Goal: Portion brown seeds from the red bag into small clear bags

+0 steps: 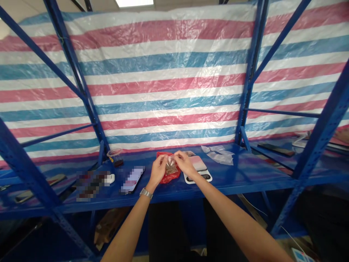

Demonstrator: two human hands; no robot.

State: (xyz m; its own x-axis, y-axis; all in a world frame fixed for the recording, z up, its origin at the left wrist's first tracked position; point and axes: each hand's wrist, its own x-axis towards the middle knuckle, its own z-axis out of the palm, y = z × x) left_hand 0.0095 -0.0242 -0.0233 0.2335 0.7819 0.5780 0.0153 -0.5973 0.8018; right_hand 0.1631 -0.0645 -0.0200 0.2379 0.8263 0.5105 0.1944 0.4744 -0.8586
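My left hand (159, 166) and my right hand (184, 162) pinch the top edge of a small clear plastic bag (171, 166) with brown bits inside. Each hand has closed fingers on one upper corner. Behind and under this bag lies a red plastic bag (168, 178) on the blue shelf. Just right of my right hand is a white kitchen scale (204, 177) with a flat weighing plate (198, 163). Another small filled bag (188, 153) lies beyond my right hand, partly hidden by it.
Several clear bags (220, 156) lie at the back right of the blue shelf (163, 194). Leftward are a phone (133, 179), a blurred-out item (92, 183) and a clear cup (117, 159) with dark contents. Blue uprights (247, 72) stand before a striped sheet (169, 80).
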